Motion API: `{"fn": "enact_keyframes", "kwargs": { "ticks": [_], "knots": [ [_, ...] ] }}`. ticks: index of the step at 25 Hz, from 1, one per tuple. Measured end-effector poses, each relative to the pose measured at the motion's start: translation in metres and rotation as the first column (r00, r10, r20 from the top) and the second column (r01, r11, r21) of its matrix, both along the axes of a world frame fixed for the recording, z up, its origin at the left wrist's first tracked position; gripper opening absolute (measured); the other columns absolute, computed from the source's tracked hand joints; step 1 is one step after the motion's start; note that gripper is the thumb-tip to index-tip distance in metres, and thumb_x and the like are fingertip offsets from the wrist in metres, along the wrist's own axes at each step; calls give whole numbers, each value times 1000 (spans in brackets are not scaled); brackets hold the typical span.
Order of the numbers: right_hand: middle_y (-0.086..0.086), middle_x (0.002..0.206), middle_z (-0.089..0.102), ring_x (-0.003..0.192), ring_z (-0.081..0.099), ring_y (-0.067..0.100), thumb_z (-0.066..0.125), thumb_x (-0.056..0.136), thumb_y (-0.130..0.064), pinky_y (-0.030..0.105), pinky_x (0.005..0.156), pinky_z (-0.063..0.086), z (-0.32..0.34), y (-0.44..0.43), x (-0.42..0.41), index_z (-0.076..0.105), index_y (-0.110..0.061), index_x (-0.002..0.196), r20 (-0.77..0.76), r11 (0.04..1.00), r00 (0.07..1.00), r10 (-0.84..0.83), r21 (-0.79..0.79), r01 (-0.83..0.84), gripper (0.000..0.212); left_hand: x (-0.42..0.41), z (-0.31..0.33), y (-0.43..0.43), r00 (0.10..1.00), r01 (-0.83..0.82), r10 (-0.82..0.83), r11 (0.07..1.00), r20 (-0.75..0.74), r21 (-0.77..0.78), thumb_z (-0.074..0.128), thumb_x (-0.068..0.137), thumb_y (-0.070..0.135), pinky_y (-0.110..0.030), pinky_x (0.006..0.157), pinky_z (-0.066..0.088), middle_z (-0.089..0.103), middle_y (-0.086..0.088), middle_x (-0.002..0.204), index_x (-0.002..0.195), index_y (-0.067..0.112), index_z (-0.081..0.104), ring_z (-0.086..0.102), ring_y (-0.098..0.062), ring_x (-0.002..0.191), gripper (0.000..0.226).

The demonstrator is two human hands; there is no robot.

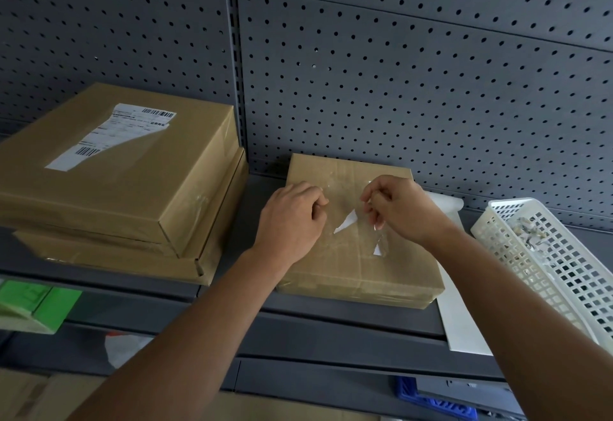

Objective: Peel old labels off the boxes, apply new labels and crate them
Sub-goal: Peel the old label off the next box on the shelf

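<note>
- On the right edge, a white perforated plastic basket (547, 254) is cut off; the crumpled scraps inside are too blurred for me to identify.
- Below the dark grey metal shelf (331, 317), a green box (39, 304) and a blue crate (431, 404) show only in part.
- That shelf, backed by grey pegboard (398, 72), carries a flat brown cardboard box (358, 264) at centre, lying on a white sheet (461, 314).
- Two stacked brown boxes (116, 188) sit to its left, the upper bearing a white barcode label (109, 135).
- I see the left hand (292, 218) resting on the box top, fingers curled under, tips hidden; I cannot tell whether they grip anything.
- The right hand (398, 208) pinches a clear film (346, 221) with white paper scraps, partly raised from the box top.
</note>
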State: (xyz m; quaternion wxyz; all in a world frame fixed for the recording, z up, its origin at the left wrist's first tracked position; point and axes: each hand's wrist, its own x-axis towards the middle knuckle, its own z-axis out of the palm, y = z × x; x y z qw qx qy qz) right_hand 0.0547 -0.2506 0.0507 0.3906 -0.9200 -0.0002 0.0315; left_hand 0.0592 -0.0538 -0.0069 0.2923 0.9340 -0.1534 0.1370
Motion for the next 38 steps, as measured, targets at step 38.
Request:
{"fn": "enact_keyframes", "kwargs": {
  "ticks": [38],
  "knots": [
    [-15, 83, 61, 78, 56, 1, 64, 89, -13, 21, 76, 51, -6, -3, 19, 70, -13, 91, 44, 881, 961, 275, -411, -233, 7, 0, 1, 0, 1000, -11, 11, 1000, -15, 27, 52, 94, 17, -25, 97, 42, 66, 13, 114, 102, 22, 69, 58, -8, 105, 20]
  ]
}}
